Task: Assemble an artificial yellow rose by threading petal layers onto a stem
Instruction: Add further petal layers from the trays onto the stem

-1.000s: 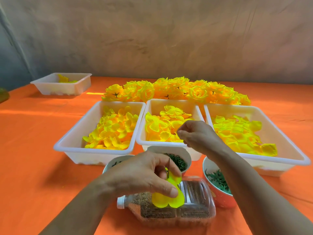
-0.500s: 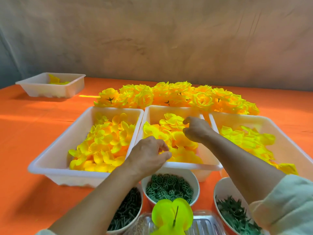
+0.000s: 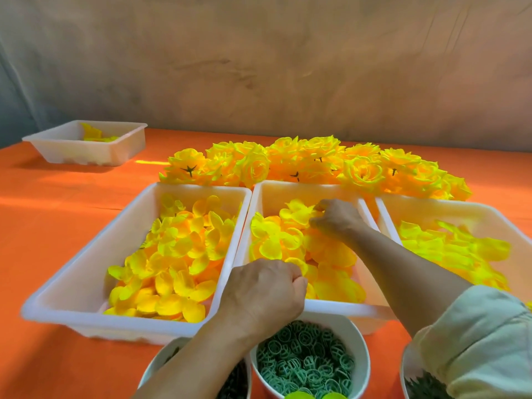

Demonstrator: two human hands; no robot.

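The middle white tray (image 3: 313,189) holds loose yellow petal layers (image 3: 270,240). My right hand (image 3: 338,218) reaches into its far part, fingertips pinching a petal layer (image 3: 300,213) on top of the heap. At the tray's near rim my left hand (image 3: 267,293) is curled into a fist, knuckles against the petals; whether it holds one is hidden. The tops of a yellow-green petal piece (image 3: 312,395) show at the bottom edge, apart from both hands. No stem is visible in either hand.
More petal trays sit on the left (image 3: 86,272) and on the right (image 3: 449,203). Finished yellow roses (image 3: 311,165) are piled behind them. A small tray (image 3: 86,152) stands far left. Near me are bowls of green rings (image 3: 305,361), dark stems (image 3: 233,381) and green leaves (image 3: 423,384).
My left hand let go of the stem with its petal and moved forward to the middle tray's near rim. My right hand dropped into the middle tray's petals. The view moved closer.
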